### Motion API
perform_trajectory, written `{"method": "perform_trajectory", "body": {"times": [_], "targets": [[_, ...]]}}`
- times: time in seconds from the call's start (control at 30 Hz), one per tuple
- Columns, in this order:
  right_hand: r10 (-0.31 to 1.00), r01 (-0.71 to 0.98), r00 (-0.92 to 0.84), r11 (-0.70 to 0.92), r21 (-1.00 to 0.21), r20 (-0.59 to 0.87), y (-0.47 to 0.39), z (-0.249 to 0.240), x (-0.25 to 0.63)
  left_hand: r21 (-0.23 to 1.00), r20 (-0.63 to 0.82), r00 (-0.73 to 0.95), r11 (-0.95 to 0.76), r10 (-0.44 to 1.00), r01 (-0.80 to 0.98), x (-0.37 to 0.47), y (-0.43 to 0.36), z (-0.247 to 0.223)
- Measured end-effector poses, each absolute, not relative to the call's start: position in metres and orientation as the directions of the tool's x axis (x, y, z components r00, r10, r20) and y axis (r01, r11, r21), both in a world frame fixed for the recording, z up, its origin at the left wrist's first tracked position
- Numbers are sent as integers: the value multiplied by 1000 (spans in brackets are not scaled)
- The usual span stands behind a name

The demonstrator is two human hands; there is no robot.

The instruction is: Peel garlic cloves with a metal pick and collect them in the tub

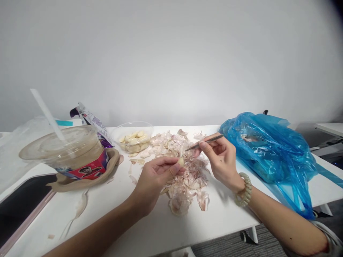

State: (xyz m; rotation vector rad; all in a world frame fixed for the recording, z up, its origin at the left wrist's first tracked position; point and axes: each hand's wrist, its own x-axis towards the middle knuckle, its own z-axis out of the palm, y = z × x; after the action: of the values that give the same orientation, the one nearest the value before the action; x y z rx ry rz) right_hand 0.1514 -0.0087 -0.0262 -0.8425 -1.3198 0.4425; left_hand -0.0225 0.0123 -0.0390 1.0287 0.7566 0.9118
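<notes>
Pinched between the thumb and fingers of my left hand (154, 180) is a garlic clove (181, 162), with a pale strip of skin sticking up from its top. My right hand (221, 160) grips dark, slim tweezers (205, 142), whose tip points left and stops close to the clove, slightly apart from it. Beneath both hands spreads a heap of loose garlic skins (184, 189). Behind my left hand, a clear plastic bowl (120, 142) holds several peeled garlic cloves (134, 139).
A large drink cup (80, 157) with a straw stands in a cardboard holder (77, 184) at the left, near a dark tablet-like device (24, 200). Behind it is a purple-white packet (96, 123). On the right lies a blue plastic bag (270, 150). A wall rises behind the white table (150, 232).
</notes>
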Motion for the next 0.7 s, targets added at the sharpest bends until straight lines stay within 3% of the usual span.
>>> {"method": "perform_trajectory", "body": {"times": [0.7], "targets": [[704,271,162,642,-717,692,-18,-30,145,927,-55,398,194,916,-320,-22,14,-39]]}}
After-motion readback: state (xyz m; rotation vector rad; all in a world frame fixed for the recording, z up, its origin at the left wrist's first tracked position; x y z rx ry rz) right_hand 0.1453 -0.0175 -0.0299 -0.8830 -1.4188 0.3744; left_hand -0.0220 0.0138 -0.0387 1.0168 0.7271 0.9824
